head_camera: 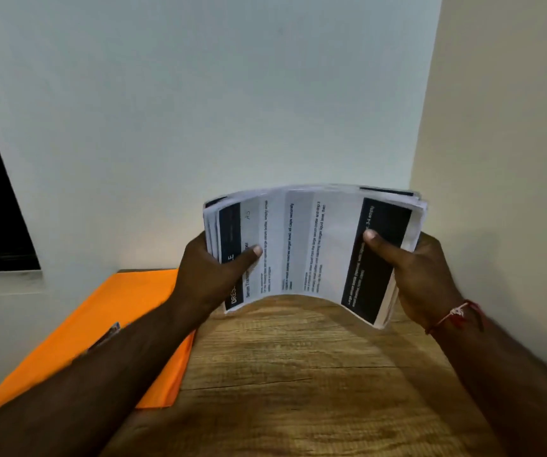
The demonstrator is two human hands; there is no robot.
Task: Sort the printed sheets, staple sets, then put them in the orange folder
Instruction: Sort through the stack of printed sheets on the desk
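A person holds a thick stack of white printed sheets with dark bands (311, 249) in the middle of the frame, lifted above the brown wooden table (298, 374). The stack bends up in the middle like a small hill. The left hand (212, 275) grips the left end of the sheets, with its thumb pressed on the top page and its other fingers hidden behind the stack. The right hand (420, 275) grips the right end the same way, thumb on the dark band of the top page. A thin red string bracelet (456, 315) sits on the right wrist.

A flat orange paper folder (123, 311) lies on the table in the lower left of the frame, partly under the left arm. A small blurry object (108, 334) lies on the folder just beside that arm; what it is cannot be told. A pale wall (199, 110) fills the top of the frame.
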